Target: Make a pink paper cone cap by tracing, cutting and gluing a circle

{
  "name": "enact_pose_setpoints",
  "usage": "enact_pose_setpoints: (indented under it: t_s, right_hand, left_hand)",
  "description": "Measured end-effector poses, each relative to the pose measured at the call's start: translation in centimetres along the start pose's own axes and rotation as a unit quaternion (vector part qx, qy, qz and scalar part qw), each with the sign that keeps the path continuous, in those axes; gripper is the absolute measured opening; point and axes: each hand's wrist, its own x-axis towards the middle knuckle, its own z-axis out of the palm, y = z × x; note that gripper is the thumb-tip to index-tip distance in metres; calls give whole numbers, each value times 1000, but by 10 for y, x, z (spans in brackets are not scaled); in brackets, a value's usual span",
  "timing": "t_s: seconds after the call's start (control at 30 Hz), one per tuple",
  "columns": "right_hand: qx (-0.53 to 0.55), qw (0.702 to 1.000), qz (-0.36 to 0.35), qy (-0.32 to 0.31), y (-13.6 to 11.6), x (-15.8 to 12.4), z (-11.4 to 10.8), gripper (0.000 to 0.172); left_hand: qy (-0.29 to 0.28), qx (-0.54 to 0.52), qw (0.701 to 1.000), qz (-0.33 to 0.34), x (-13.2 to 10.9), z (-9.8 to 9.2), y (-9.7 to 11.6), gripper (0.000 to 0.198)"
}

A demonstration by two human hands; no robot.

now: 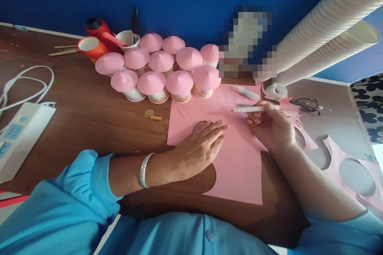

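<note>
My left hand [199,147] lies flat, fingers stretched out, on a round object [198,125] that it presses onto the pink paper sheet [239,163]. Only the round object's upper rim shows past the fingers. My right hand [271,127] is closed around a white pen [248,109], whose tip points left, just above the paper and to the right of the round object.
Several paper cups with pink cone tops [163,71] stand behind the sheet. A white glue tube [247,92], tape roll [277,90], scissors [306,104] and pink offcuts with round holes [344,163] lie right. Stacked white cups [326,28] lean at the wall. A power strip [18,135] sits left.
</note>
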Motion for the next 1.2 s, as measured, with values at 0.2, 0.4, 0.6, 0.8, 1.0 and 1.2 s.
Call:
enact_pose_setpoints:
  t_s: [0.2,0.4,0.6,0.8,1.0,1.2]
  right_hand:
    - [6,1000,4,3,0,0,-3,32]
    - [-9,1000,3,-2,1,0,-3,29]
    - [-19,1000,-5,20,1,0,-1,26]
    - [-31,999,1,36,1,1,1,22]
    - [-25,1000,1,18,1,1,-3,27]
    - [-2,1000,9,-23,2,1,-8,25]
  left_hand:
    - [45,-45,998,-10,-4,-22,-5,29]
    - [-10,48,996,69,-37,-39,27,30]
    - [-13,82,992,90,-43,-39,30,28]
    - [-84,30,996,-30,-31,-48,-8,58]
    - [-64,-100,985,-128,-14,-47,-58,89]
    - [-19,-45,993,-106,-13,-48,-45,78]
